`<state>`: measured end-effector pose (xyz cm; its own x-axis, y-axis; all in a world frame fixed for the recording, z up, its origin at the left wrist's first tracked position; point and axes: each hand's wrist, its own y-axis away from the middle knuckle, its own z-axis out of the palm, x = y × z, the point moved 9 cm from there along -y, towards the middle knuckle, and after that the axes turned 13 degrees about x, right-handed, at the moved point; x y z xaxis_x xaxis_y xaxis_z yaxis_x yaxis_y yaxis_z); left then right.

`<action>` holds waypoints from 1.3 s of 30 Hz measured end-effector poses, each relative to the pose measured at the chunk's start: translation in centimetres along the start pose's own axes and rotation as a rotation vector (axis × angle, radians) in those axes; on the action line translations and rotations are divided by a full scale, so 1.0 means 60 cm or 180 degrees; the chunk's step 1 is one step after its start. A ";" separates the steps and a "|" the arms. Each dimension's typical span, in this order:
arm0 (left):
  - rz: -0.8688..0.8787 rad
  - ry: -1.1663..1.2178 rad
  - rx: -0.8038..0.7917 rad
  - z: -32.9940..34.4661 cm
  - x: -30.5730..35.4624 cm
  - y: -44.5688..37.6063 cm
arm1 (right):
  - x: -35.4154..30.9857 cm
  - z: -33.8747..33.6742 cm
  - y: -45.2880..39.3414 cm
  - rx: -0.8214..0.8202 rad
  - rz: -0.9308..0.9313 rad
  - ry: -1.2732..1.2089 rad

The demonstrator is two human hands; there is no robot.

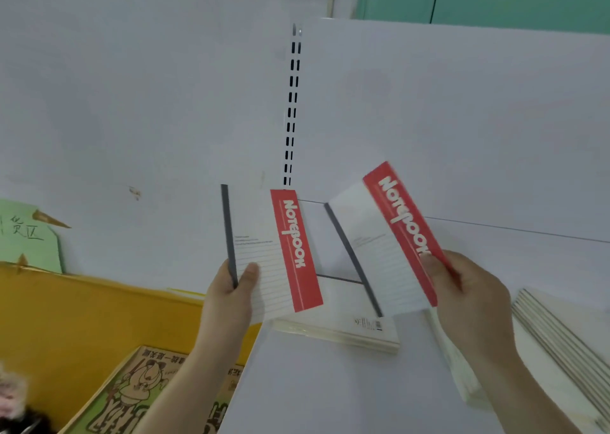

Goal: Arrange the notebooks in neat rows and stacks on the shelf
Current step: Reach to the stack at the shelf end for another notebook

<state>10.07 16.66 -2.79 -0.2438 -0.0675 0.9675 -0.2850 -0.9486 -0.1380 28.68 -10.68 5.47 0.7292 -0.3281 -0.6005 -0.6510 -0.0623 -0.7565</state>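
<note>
I hold two white notebooks with dark spines and red "Notebook" bands above a white shelf point(330, 387). My left hand point(231, 293) grips the left notebook point(264, 252) at its lower spine corner, held nearly upright. My right hand point(468, 288) pinches the right notebook point(383, 245) by its red band, and it tilts to the left. Under both lies a flat stack of white notebooks point(346, 331) on the shelf. Another stack of notebooks point(561, 341), fanned so its spines show, lies at the right edge.
A slotted white upright point(292, 103) runs up the shelf's back panel. A yellow surface point(66, 318) at the lower left carries a cartoon-printed book point(138, 390). A green paper sign point(29, 232) leans on the wall at the left.
</note>
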 end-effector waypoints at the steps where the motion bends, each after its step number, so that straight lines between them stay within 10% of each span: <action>1: -0.0004 -0.0033 -0.0090 0.009 -0.002 0.005 | 0.003 0.004 0.007 -0.0039 0.0347 -0.0347; 14: 0.0327 0.0039 -0.0826 0.107 0.026 0.124 | 0.012 0.074 0.113 -0.0271 0.1371 -0.0470; 22: -0.0951 0.0337 -0.1660 0.155 -0.016 0.171 | 0.017 0.003 0.127 -0.0303 0.1432 -0.0638; 28: -0.0004 0.0270 -0.1023 0.177 0.009 0.203 | 0.033 -0.069 0.147 0.0022 0.1402 -0.0426; 39: 0.0244 0.0248 -0.1805 0.308 0.040 0.405 | 0.116 -0.317 0.153 0.0600 0.1342 0.0267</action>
<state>19.70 -12.30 0.11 -0.3448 -0.0862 0.9347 -0.7109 -0.6263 -0.3200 23.80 -31.45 -0.73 0.3846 -0.3635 -0.8485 -0.8315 0.2628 -0.4894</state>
